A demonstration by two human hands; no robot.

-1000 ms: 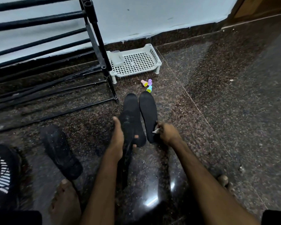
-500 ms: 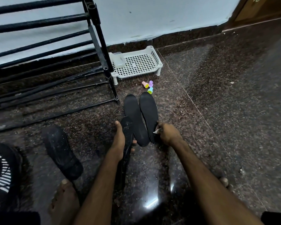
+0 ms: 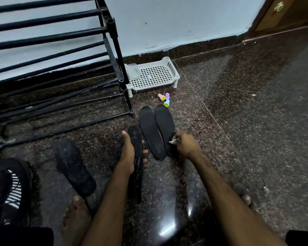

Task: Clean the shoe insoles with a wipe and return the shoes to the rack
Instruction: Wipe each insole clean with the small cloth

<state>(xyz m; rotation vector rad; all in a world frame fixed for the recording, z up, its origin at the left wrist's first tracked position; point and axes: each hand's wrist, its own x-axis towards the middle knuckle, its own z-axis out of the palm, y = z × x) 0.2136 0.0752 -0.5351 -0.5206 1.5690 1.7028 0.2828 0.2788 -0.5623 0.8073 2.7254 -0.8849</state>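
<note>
Fingers [image 3: 145,151] of the left hand [image 3: 128,153] still grip the edge-up insole [image 3: 135,139], now clear of the floor pair [image 3: 150,132] just right of them, while the right hand [image 3: 186,146] keeps pinching the wipe [image 3: 172,142] there.

Floor [image 3: 247,139] lies open from 1 to 5 o'clock of the insoles [image 3: 150,132]. Rack [image 3: 114,41] blocks 9 to 11. Tray [image 3: 169,63] and toys [image 3: 164,100] stand at 12, the toys just beside the tips. Shoe [image 3: 7,189] sits at 8.
</note>
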